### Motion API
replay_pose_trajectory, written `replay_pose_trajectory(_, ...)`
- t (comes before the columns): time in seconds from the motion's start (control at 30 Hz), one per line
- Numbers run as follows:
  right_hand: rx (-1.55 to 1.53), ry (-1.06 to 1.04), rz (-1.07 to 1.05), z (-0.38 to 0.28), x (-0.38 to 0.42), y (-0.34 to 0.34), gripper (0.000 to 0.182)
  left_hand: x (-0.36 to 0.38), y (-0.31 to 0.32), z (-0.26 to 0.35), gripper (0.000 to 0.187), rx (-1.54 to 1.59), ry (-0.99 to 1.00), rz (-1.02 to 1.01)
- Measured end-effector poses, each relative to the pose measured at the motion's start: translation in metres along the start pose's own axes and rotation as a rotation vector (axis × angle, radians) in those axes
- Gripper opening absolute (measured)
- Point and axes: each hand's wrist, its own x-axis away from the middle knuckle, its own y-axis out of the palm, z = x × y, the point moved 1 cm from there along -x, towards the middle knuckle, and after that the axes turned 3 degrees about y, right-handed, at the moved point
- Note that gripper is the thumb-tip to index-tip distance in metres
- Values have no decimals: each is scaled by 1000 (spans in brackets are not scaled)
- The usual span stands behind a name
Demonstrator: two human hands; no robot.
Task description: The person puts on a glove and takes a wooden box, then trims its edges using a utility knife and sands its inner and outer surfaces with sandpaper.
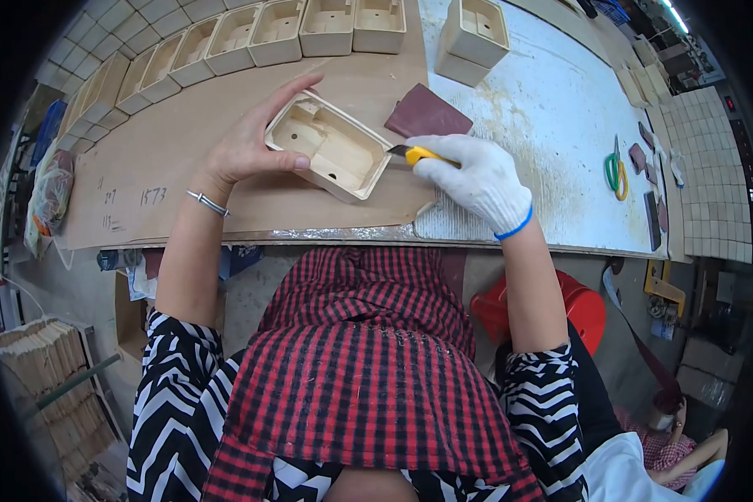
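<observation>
My left hand (255, 142) is bare and grips a small open wooden box (330, 153), tilted above the brown board. My right hand (475, 178), in a white glove with a blue cuff, is closed around a yellow utility knife (416, 154). The knife's tip touches the right edge of the box. A dark red piece of sandpaper (427, 115) lies flat just behind the box and the knife.
A row of several similar wooden boxes (226, 40) lines the far edge of the board (159, 167). Another box (474, 35) stands on the white tabletop. Green-and-yellow scissors (617, 171) and sandpaper scraps lie at right. A red bucket (581, 305) sits below the table.
</observation>
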Motion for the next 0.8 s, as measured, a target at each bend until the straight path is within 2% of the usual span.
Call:
replay_pose_trajectory(0.1,305,30,7,-1,-7,-5,35,0,1,2,109,0,5,0)
replay_pose_trajectory(0.23,76,47,44,-1,0,-4,35,8,5,0,110,6,-1,-1)
replay_pose_trajectory(0.47,22,-34,40,-15,6,-2,36,35,24,-16,116,16,-58,48)
replay_pose_trajectory(0.57,0,-50,71,-16,1,3,37,38,35,-17,117,321,-15,145)
replay_pose_trajectory(0.7,-57,-30,104,-22,-8,9,38,45,36,-17,115,411,-92,206)
replay_pose_trajectory(0.8,-48,-19,88,-25,-11,12,39,45,33,-13,114,368,-135,170)
